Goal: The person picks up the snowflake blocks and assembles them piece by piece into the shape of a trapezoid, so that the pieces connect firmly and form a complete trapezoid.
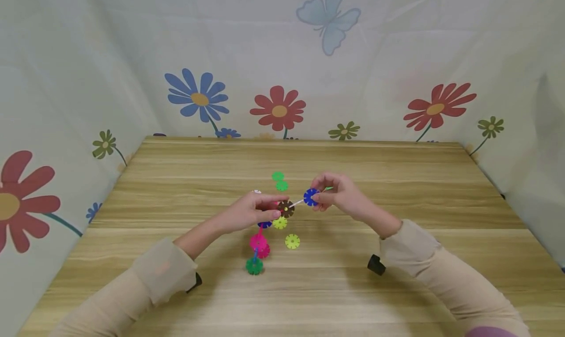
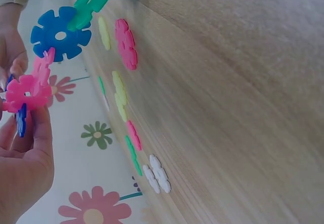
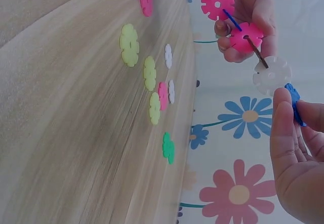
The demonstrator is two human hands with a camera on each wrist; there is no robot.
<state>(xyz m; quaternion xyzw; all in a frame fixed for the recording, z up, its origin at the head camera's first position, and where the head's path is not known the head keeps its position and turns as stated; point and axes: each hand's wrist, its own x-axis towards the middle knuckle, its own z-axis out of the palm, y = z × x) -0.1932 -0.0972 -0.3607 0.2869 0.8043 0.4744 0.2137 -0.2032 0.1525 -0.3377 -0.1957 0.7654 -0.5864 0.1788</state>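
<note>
My left hand (image 1: 247, 213) grips a chain of slotted flower-shaped plastic discs around its pink disc (image 3: 246, 37). In the head view the brown disc (image 1: 286, 209) lies by its fingertips, with a white disc (image 3: 273, 76) slotted into it. Toward the other end, the chain hangs down through a blue disc (image 2: 61, 35) to a green disc (image 1: 254, 266). Between thumb and fingers, my right hand (image 1: 342, 195) pinches another blue disc (image 1: 311, 197) at the white disc's edge. Whether those two are joined, I cannot tell.
Loose discs lie flat on the wooden table (image 1: 176, 180): green discs (image 1: 281, 185) toward the back, a yellow disc (image 1: 292, 241) nearer, and pink and white discs (image 2: 159, 173) among them. A flower-printed cloth (image 1: 375, 57) stands behind the table and along its sides.
</note>
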